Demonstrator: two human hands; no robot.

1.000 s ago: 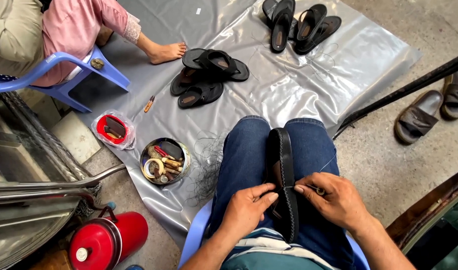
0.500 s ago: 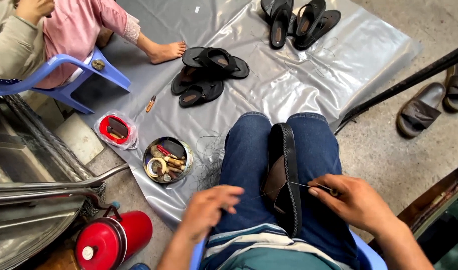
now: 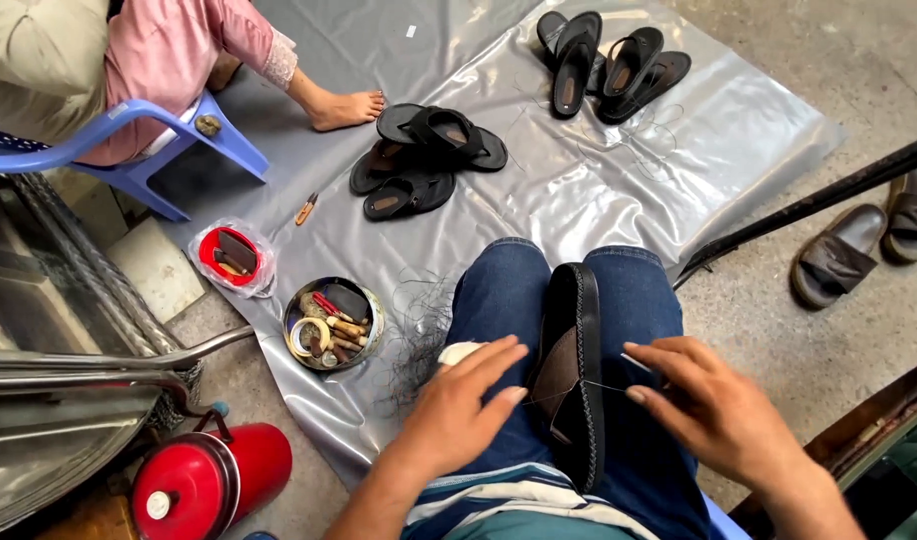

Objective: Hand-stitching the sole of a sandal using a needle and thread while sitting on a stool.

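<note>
Grey concrete floor [image 3: 809, 60] spreads under a silvery plastic sheet [image 3: 579, 200], and the person sits over its near edge with a dark sandal [image 3: 576, 370] stood on its side between the 2 blue-jeaned thighs. Its long axis runs straight away from the body, toe end far, stitched sole edge up.

The left hand [image 3: 459, 415] lies flat and loose on the left thigh, fingers stretched toward the sandal, their tips just beside its brown strap; it grasps nothing. The right hand [image 3: 714, 405] sits on the other side, a little farther from the sole, fingers pinched on a thin thread [image 3: 599, 385] that runs taut across to the sandal. A pale sliver shows above that hand's fingers; whether it is a needle I cannot tell.

Left of the knees stands a round tin [image 3: 334, 325] of tools, beyond it a red dish [image 3: 231, 255]. Farther out on the sheet lie 2 clusters of black sandals [image 3: 429, 150], and another person's bare foot [image 3: 344, 108] rests near a blue plastic chair [image 3: 169, 140].
</note>
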